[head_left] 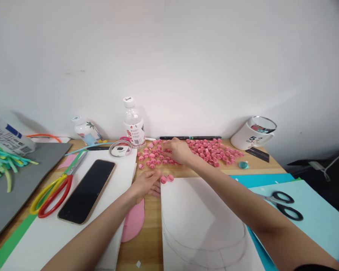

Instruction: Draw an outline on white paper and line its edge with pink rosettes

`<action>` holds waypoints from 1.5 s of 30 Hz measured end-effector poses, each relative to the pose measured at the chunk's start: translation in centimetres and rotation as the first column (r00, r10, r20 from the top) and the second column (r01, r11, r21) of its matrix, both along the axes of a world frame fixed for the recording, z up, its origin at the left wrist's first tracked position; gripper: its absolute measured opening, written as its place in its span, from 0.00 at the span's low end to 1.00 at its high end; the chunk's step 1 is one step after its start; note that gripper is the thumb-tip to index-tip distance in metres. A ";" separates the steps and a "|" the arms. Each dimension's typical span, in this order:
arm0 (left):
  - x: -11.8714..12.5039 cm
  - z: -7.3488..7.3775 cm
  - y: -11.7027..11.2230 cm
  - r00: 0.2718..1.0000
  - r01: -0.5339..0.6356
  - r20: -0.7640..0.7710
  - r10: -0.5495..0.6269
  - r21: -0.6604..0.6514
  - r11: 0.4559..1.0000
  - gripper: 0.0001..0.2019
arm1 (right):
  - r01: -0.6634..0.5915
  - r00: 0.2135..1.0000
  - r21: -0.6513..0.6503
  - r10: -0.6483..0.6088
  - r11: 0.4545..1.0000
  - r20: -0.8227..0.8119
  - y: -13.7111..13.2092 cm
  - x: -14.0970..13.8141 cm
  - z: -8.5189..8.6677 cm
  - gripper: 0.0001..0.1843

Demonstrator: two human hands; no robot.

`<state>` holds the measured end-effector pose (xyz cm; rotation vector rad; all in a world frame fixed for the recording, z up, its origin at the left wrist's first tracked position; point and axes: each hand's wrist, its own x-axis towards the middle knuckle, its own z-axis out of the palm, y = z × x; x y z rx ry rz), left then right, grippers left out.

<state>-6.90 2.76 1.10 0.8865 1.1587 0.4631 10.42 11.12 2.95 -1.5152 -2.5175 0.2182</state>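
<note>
Small pink rolled-paper flowers [206, 150] lie in a wide heap along the back of the wooden table. My right hand [179, 151] reaches into the heap, its fingertips pinched on a pink paper flower that they mostly hide. My left hand [148, 183] rests by the top left corner of a white sheet [197, 214], thumb above and other fingers stretched low near the edge; nothing shows in it. Two pink paper flowers [167, 179] sit on that corner, just right of the left fingertips. Curved pencil lines cross the sheet's lower part.
Left are a phone [87, 191], red-and-yellow scissors [55, 188] and white paper [113, 203]. A bottle [134, 126] and a mug [250, 135] stand by the wall. Black-handled scissors [286, 206] lie on light blue paper [313, 222] at right.
</note>
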 end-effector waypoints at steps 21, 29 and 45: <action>0.2 0.4 -0.1 1.000 -0.003 -0.024 0.004 0.002 1.000 0.23 | 0.083 0.951 0.082 -0.054 0.993 -0.304 -4.1 2.8 1.4 0.05; 0.3 0.8 0.0 0.999 -0.005 -0.053 0.006 0.013 1.000 0.25 | 0.012 0.816 -0.086 -0.060 0.996 -0.575 -10.6 4.5 -0.5 0.06; 0.8 1.1 -0.4 0.997 0.046 -0.058 -0.042 0.076 0.996 0.27 | -0.061 0.849 -0.049 0.026 0.997 -0.528 -10.6 3.6 -1.6 0.06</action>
